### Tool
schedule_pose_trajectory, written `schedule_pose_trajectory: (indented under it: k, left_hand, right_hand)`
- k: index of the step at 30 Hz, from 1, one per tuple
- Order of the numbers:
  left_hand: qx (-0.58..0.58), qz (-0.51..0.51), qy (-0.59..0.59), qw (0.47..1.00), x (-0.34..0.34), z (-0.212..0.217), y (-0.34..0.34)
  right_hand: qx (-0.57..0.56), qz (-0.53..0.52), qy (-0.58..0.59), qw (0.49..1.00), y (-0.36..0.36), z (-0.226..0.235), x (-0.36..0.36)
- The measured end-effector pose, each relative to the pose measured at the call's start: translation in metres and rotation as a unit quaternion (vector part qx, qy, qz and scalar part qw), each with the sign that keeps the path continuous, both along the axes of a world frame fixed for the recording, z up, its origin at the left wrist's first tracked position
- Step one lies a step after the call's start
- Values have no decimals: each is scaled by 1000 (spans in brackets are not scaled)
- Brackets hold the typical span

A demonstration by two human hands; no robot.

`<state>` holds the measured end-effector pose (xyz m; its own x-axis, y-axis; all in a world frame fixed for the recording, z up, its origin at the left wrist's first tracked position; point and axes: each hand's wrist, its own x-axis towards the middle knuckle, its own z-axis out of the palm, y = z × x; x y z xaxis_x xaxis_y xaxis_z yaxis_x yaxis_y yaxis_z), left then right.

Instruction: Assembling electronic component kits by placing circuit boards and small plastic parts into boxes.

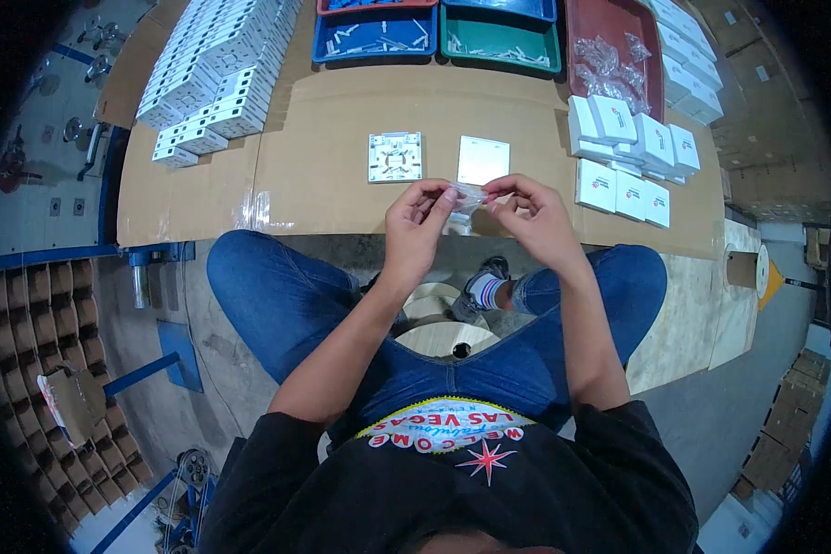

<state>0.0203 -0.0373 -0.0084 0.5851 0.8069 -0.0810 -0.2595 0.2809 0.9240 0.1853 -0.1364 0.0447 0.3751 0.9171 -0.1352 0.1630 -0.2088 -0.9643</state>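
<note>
A small clear plastic bag [468, 197] is stretched between my hands, just over the table's near edge. My left hand [418, 224] pinches its left side between thumb and fingers. On the other side my right hand [534, 220] grips it the same way. What the bag contains is too small to make out. Beyond my left hand lies a square white plastic frame [394, 157] with its inner structure facing up. To its right, just past the bag, sits a plain square white plate [483, 159], the two lying apart.
Stacked white square housings [208, 74] fill the far left of the cardboard-covered table [323, 120]. A blue tray [375, 44] and a green tray [500, 46] hold small pale pieces. A red tray [616, 46] holds clear bags. White boxes [630, 138] stand at right.
</note>
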Motion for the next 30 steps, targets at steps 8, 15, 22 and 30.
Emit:
schedule_pose_trajectory:
  k: [8, 15, 22, 30]
  left_hand:
    - [7, 0, 8, 1000, 3, 3, -1]
    - [-5, 3, -5, 1000, 2, 1, -2]
    - [-12, 0, 3, 1000, 5, 4, -3]
    - [-11, -2, 10, 1000, 2, 0, -1]
  right_hand:
    - [-8, -38, 51, 998, 5, -15, -7]
    - [-7, -74, 144, 987, 7, -14, -7]
    - [43, -110, 159, 980, 10, -26, -10]
    - [-16, -85, 203, 975, 11, -12, -12]
